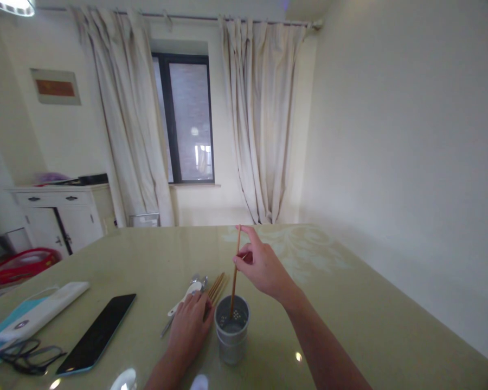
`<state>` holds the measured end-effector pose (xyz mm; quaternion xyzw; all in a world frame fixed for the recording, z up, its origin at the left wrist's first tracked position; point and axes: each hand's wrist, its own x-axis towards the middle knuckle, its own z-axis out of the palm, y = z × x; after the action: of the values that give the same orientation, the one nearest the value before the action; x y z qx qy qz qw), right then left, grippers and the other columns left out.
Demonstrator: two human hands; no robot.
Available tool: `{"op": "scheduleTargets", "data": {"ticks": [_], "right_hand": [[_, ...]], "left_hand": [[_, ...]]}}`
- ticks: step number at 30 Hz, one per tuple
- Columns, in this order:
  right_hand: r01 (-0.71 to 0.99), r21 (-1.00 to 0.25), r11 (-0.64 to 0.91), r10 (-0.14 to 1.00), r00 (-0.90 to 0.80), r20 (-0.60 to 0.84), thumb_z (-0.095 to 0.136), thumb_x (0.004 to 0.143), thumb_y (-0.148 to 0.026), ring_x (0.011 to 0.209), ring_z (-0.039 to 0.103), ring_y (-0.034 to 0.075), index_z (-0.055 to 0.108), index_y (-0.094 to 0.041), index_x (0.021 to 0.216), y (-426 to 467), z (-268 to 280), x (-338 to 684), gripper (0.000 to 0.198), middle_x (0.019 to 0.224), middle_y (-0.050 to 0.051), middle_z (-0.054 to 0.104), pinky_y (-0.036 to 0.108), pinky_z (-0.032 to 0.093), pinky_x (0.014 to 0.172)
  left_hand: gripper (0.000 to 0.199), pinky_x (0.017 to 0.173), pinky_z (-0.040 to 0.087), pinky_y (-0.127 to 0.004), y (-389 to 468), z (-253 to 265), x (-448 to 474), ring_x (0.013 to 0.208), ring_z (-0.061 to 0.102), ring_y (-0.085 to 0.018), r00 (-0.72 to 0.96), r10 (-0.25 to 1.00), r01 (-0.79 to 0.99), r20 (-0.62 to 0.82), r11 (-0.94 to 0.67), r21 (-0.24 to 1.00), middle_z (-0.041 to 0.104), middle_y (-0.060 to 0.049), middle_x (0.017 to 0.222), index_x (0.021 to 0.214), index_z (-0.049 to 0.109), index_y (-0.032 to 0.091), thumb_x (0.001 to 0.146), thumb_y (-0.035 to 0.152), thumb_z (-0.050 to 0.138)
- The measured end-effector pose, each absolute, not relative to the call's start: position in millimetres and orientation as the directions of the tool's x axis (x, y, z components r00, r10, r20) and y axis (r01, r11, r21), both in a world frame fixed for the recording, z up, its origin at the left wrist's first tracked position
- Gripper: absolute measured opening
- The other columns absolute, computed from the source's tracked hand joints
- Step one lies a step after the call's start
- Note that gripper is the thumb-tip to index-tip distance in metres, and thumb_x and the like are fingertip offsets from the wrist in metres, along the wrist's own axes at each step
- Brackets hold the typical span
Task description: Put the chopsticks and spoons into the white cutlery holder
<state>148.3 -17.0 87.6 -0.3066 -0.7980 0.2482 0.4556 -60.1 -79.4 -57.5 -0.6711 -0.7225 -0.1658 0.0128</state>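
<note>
My right hand (262,268) pinches a brown chopstick (235,271) between thumb and fingers, the index finger up at its top end. The lower end of this chopstick is inside a grey metal utensil holder (232,338) with holes in its bottom. Just left of the holder, my left hand (190,325) rests low on the table, its fingers curled over a bundle of chopsticks (217,287) whose far ends stick out past it. Several spoons (192,288), one with a white handle, lie beside and partly under those fingers.
The glossy table (350,325) ends at a wall on the right. To the left lie a black phone (100,333), folded glasses (30,355), a white device (44,311) and a blue mask (18,319). Behind are curtains (264,108) and a white cabinet (65,211).
</note>
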Motion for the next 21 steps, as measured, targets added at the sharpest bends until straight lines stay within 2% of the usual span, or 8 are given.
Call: {"op": "scheduleTargets", "data": {"ticks": [4,8,16,21], "right_hand": [[0.305,-0.677,0.670,0.735,-0.406,0.544,0.071,0.082,-0.006,0.067,0.072,0.018,0.044,-0.027,0.156,-20,88,149,0.081,0.079,-0.003,0.076,0.027,0.053,0.066],[0.310,-0.688,0.656,0.747,-0.398,0.533,0.070,0.081,-0.004,0.064,0.071,0.017,0.036,-0.029,0.161,-22,92,150,0.090,0.074,-0.006,0.074,0.025,0.051,0.064],[0.381,-0.669,0.638,0.753,-0.489,0.440,0.069,0.085,-0.007,0.073,0.072,0.017,0.038,-0.030,0.159,-22,92,152,0.084,0.083,-0.003,0.074,0.024,0.049,0.070],[0.395,-0.677,0.621,0.760,-0.514,0.397,0.064,0.094,-0.011,0.073,0.073,0.019,0.040,-0.030,0.157,-21,90,152,0.070,0.077,-0.004,0.074,0.025,0.047,0.070]], "left_hand": [[0.019,0.094,0.044,-0.039,-78,-59,-59,0.112,0.066,-0.029,-0.088,0.970,0.981,0.227,0.044,0.190,0.074,-0.010,0.111,0.096,0.070,0.022,0.097,0.022,0.051],[0.022,0.096,0.044,-0.039,-77,-59,-56,0.117,0.065,-0.029,-0.074,0.977,0.981,0.199,0.035,0.191,0.074,-0.010,0.118,0.103,0.070,0.022,0.098,0.019,0.048],[0.024,0.099,0.043,-0.038,-82,-47,-52,0.118,0.065,-0.027,-0.112,0.986,0.978,0.123,0.087,0.192,0.074,-0.011,0.116,0.103,0.070,0.019,0.100,0.021,0.047],[0.022,0.099,0.043,-0.037,-83,-45,-50,0.119,0.065,-0.027,-0.125,0.984,0.974,0.126,0.097,0.206,0.074,-0.010,0.115,0.100,0.070,0.021,0.099,0.020,0.048]]}}
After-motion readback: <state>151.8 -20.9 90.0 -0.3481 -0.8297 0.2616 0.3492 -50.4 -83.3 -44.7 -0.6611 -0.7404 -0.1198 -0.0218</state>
